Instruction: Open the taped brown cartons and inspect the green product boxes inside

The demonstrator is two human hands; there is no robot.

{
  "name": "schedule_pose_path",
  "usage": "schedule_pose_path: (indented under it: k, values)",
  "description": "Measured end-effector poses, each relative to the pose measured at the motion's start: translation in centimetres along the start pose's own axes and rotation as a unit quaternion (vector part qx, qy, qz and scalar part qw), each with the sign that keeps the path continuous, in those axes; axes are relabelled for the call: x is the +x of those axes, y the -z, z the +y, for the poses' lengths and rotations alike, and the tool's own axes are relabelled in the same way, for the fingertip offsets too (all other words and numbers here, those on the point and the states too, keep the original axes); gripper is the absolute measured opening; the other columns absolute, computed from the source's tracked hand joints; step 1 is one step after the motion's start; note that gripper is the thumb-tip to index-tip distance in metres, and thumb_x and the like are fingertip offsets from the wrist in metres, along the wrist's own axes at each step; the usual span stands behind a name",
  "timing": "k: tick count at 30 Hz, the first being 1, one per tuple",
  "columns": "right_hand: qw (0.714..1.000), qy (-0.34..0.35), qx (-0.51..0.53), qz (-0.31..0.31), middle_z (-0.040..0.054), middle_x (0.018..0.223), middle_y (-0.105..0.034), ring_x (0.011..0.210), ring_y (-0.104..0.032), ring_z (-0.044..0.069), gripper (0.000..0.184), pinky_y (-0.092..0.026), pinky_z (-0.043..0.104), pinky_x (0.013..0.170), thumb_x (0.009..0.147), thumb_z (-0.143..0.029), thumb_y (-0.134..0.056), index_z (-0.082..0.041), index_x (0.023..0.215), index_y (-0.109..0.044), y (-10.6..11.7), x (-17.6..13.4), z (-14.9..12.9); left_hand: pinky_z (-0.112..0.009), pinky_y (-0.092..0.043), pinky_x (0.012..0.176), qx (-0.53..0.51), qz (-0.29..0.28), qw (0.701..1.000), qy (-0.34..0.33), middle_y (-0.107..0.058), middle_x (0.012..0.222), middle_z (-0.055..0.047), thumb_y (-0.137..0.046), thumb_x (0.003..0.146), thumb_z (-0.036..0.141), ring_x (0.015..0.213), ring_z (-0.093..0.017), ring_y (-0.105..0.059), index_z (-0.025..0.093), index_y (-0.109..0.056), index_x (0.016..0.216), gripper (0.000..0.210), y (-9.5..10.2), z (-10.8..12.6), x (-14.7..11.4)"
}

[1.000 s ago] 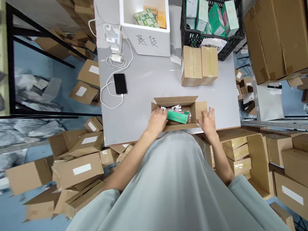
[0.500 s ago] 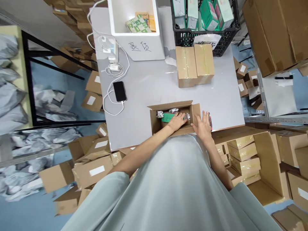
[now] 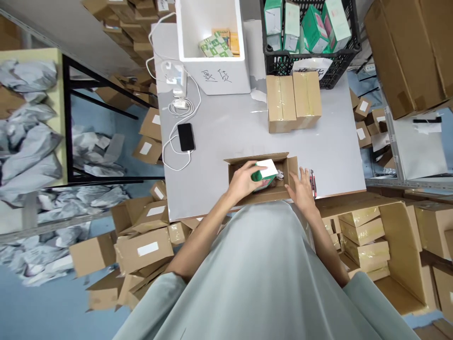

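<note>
An opened cardboard box (image 3: 261,197) sits at the table's near edge. Gripped in my left hand (image 3: 244,181) is a green and white carton (image 3: 267,169), tilted up at the box's opening. My right hand (image 3: 302,191) rests with spread fingers against the box's right flap (image 3: 292,166). Crumpled packing paper (image 3: 279,174) shows inside the box, to the right of the carton. Just right of my right hand lies a red and black tool (image 3: 313,183), its kind too small to tell.
A white foam bin (image 3: 226,78), a black crate (image 3: 311,61) of green cartons and two taped boxes (image 3: 293,101) stand at the back. A phone (image 3: 186,137) on a white cable lies left. Below right is a large carton (image 3: 403,250) of smaller boxes.
My left hand has lifted the green and white carton from lying in the box to a tilted position. My right hand stays at the right flap. The view has shifted slightly.
</note>
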State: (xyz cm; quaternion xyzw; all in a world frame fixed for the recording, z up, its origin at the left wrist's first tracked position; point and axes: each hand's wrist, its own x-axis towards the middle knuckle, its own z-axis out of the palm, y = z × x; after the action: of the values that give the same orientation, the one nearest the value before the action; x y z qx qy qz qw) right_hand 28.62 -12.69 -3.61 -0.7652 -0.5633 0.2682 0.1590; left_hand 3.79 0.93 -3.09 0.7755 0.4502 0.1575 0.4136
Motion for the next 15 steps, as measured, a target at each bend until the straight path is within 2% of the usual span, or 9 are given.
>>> schedule_pose_path:
  k: [2, 5, 8, 11, 13, 15]
  values:
    - [0.998, 0.025, 0.048, 0.03, 0.0186, 0.184, -0.042, 0.177, -0.026, 0.042, 0.049, -0.033, 0.073, 0.138, 0.11, -0.042, -0.064, -0.023, 0.155, -0.069, 0.7, 0.0, -0.7, -0.045, -0.063, 0.118, -0.124, 0.065, 0.99, 0.026, -0.073, 0.146, -0.009, -0.096, 0.083, 0.042, 0.13, -0.031, -0.076, 0.028, -0.087, 0.13, 0.05, 2.2, 0.2, -0.6]
    - [0.986, 0.066, 0.151, 0.037, 0.0144, 0.174, -0.057, 0.169, -0.044, 0.037, 0.05, -0.037, 0.066, 0.139, 0.109, -0.052, -0.07, -0.029, 0.153, -0.072, 2.1, 0.2, -2.6, -0.047, -0.067, 0.111, -0.279, 0.128, 0.95, 0.054, -0.078, 0.138, -0.012, -0.104, 0.071, 0.053, 0.122, -0.031, -0.079, 0.022, -0.087, 0.125, 0.064, 5.5, 0.2, -0.8]
    - [0.959, 0.062, 0.273, -0.043, 0.0121, 0.168, -0.064, 0.155, -0.062, 0.033, 0.068, -0.051, 0.057, 0.132, 0.099, -0.056, -0.084, -0.033, 0.16, -0.067, 3.0, 0.9, -4.5, -0.047, -0.069, 0.104, -0.363, 0.165, 0.915, 0.066, -0.084, 0.126, -0.011, -0.11, 0.062, 0.051, 0.115, -0.031, -0.08, 0.022, -0.087, 0.122, 0.071, 8.1, -0.4, -0.3]
    - [0.909, 0.018, 0.386, -0.16, 0.01, 0.153, -0.074, 0.12, -0.08, 0.025, 0.09, -0.067, 0.046, 0.111, 0.087, -0.055, -0.096, -0.034, 0.167, -0.061, 2.5, 1.7, -5.9, -0.044, -0.069, 0.101, -0.422, 0.178, 0.886, 0.072, -0.086, 0.121, -0.01, -0.11, 0.06, 0.048, 0.113, -0.03, -0.08, 0.024, -0.087, 0.123, 0.071, 9.7, -0.9, 0.0]
    - [0.881, 0.003, 0.435, -0.186, 0.0078, 0.139, -0.079, 0.102, -0.08, 0.019, 0.089, -0.069, 0.04, 0.103, 0.085, -0.053, -0.099, -0.032, 0.164, -0.064, 1.7, 1.8, -6.6, -0.043, -0.068, 0.1, -0.439, 0.177, 0.878, 0.077, -0.085, 0.121, -0.01, -0.108, 0.066, 0.049, 0.114, -0.03, -0.08, 0.025, -0.086, 0.126, 0.068, 10.1, -0.9, 0.1]
    - [0.867, 0.002, 0.468, -0.171, 0.007, 0.134, -0.079, 0.103, -0.08, 0.019, 0.084, -0.068, 0.038, 0.104, 0.085, -0.052, -0.099, -0.031, 0.16, -0.069, 0.8, 1.6, -7.3, -0.042, -0.068, 0.1, -0.441, 0.175, 0.877, 0.077, -0.085, 0.123, -0.011, -0.104, 0.073, 0.051, 0.116, -0.03, -0.08, 0.025, -0.084, 0.132, 0.067, 10.1, -0.7, 0.1]
